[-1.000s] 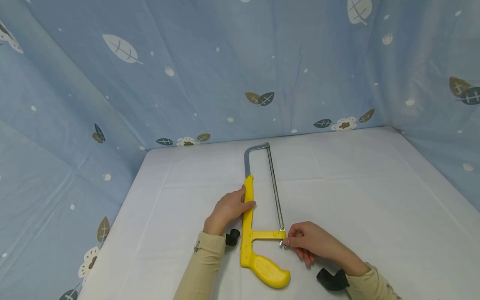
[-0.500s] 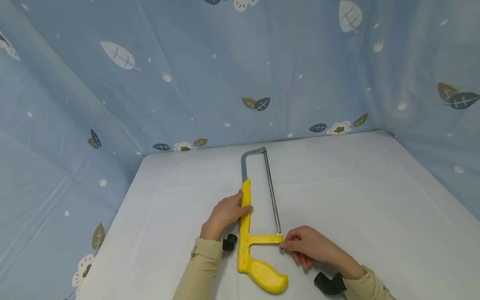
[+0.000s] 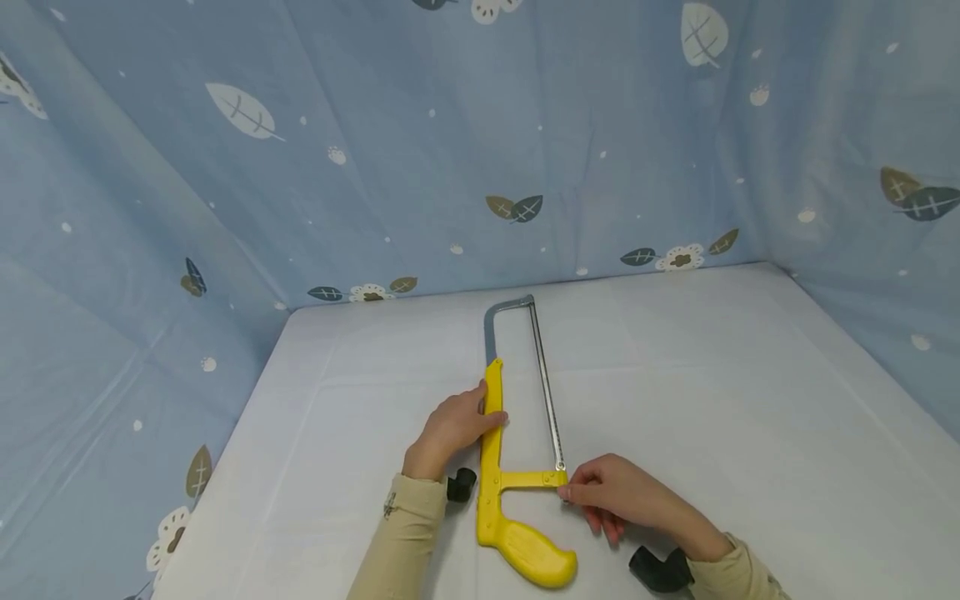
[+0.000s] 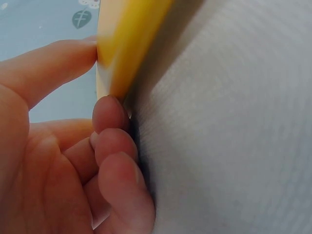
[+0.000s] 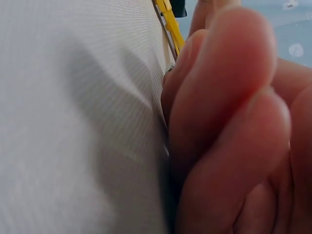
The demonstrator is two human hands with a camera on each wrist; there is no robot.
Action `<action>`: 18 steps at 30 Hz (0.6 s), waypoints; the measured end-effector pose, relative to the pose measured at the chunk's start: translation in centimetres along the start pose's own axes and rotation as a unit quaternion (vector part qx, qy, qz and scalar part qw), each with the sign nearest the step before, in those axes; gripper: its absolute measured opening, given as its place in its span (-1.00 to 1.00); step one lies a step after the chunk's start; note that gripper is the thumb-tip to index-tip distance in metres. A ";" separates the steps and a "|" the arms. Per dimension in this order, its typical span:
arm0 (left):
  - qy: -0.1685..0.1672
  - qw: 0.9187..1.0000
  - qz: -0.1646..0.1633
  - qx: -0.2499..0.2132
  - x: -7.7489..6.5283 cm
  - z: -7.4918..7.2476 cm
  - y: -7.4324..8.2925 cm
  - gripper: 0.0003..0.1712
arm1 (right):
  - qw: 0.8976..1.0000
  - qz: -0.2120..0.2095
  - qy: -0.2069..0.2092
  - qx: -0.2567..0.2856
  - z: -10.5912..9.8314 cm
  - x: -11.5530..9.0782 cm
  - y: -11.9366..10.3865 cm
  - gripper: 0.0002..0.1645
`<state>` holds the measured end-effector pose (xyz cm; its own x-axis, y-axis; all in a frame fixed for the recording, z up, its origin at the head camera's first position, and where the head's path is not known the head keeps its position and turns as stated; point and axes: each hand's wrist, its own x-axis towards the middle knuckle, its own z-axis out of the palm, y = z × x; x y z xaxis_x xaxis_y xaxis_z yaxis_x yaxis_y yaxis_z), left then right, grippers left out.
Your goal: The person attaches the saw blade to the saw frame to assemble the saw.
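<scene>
A hacksaw point(image 3: 491, 467) lies flat on the white-covered table, its yellow handle point(image 3: 536, 555) toward me and its grey bow at the far end. On the right side runs the thin metal blade point(image 3: 546, 379). My left hand point(image 3: 448, 432) holds the yellow frame from the left, thumb over the top; the left wrist view shows its fingers point(image 4: 114, 114) at the frame's edge. With thumb and forefinger my right hand point(image 3: 626, 493) pinches the wing nut below the blade's near end. Those fingertips hide the nut. Curled fingers point(image 5: 222, 97) fill much of the right wrist view.
A white cloth point(image 3: 720, 400) covers the table. Blue leaf-patterned curtains point(image 3: 420, 167) hang behind and at both sides. Black wrist devices point(image 3: 660, 569) sit by both sleeves, close to the tabletop.
My right thumb and forefinger have shifted over the wing nut, which showed earlier and is now covered. The left hand keeps its hold. The head view has tilted slightly upward.
</scene>
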<state>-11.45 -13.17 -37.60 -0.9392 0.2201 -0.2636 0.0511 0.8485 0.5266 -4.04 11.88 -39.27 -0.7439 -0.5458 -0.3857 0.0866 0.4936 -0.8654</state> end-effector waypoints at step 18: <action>-0.004 1.000 -0.006 0.001 0.2 0.0 -0.1 -0.14 | 1.000 -0.008 -0.007 0.015 -0.4 0.1 0.3 -0.64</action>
<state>-11.66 -13.18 -37.69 -0.9369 0.2143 -0.2761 0.0410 0.8519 0.5222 -4.36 12.25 -39.42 -0.7356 -0.5632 -0.3765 0.0954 0.4641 -0.8807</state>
